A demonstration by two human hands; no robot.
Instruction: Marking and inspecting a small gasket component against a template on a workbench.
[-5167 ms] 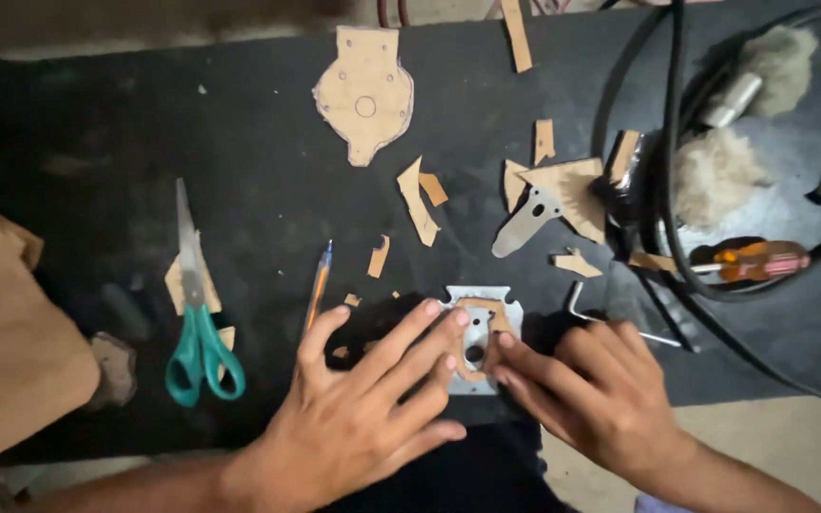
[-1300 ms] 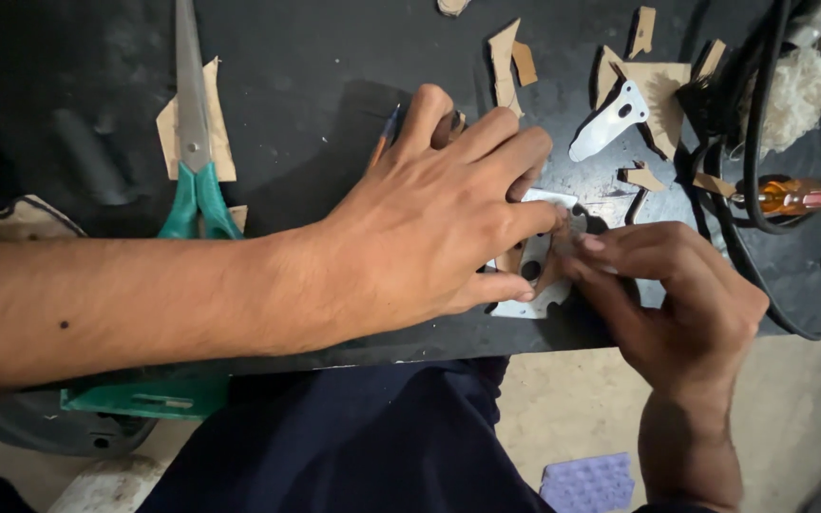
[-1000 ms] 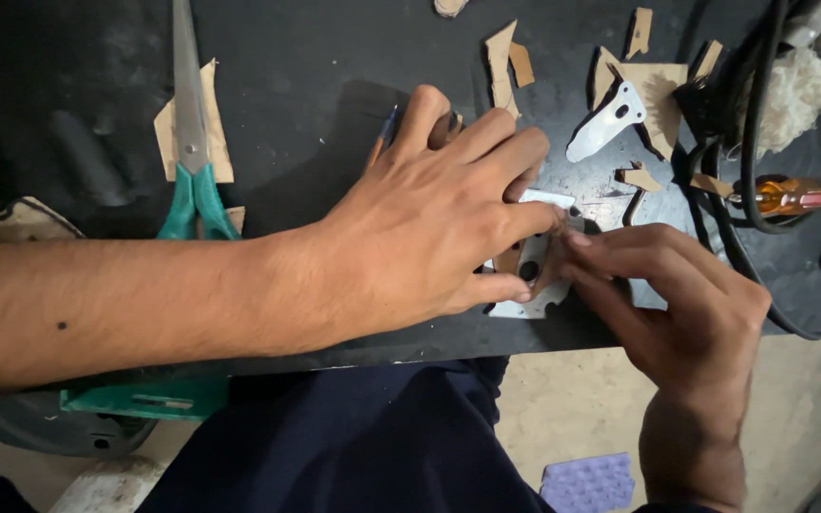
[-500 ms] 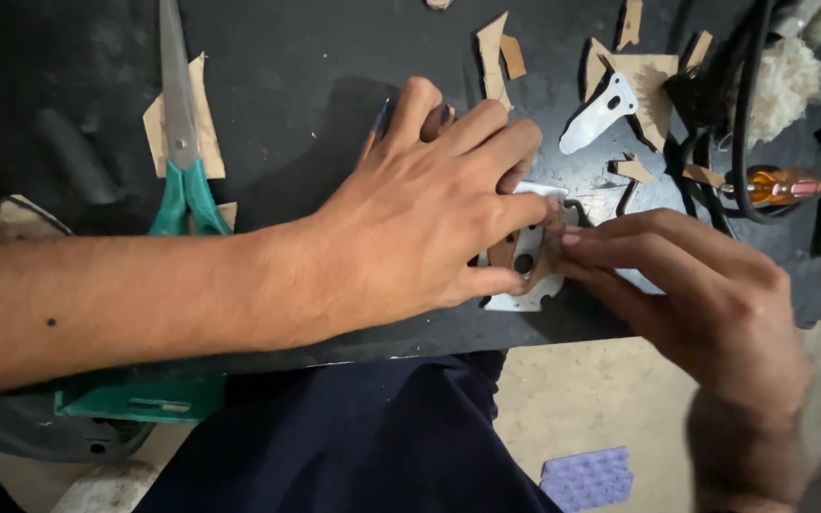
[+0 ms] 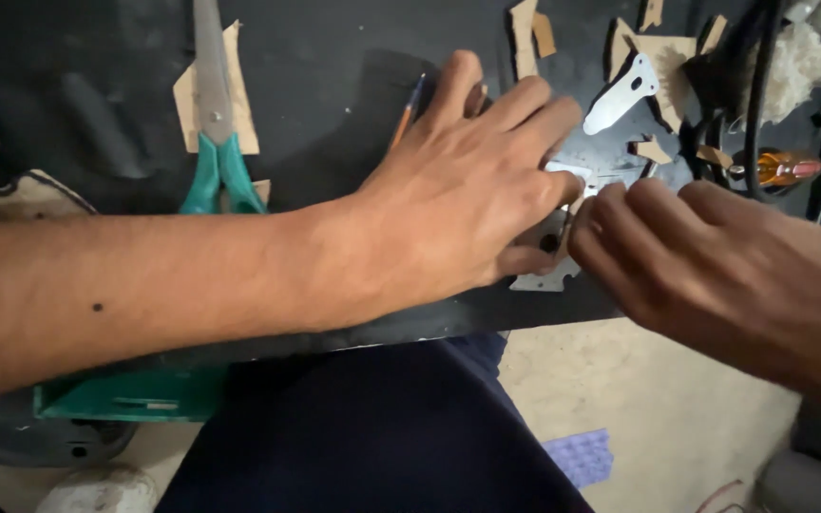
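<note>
Two hands working near front edge of black table [image 5: 315, 76]: left hand [image 5: 467, 199] lying flat, fingers spread, pinning metal plate [image 5: 548, 275]; right hand [image 5: 686, 247] curling fingertips together at plate's edge, grip unclear. Cardboard offcuts [image 5: 662, 57], green scissors [image 5: 216, 142] lying behind; work looking unfinished

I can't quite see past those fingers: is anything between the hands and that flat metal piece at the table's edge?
Nothing visible does. The left hand lies flat on the metal plate, and the right hand touches it from the right with its fingertips. The pencil and scissors lie apart, to the left.
</note>
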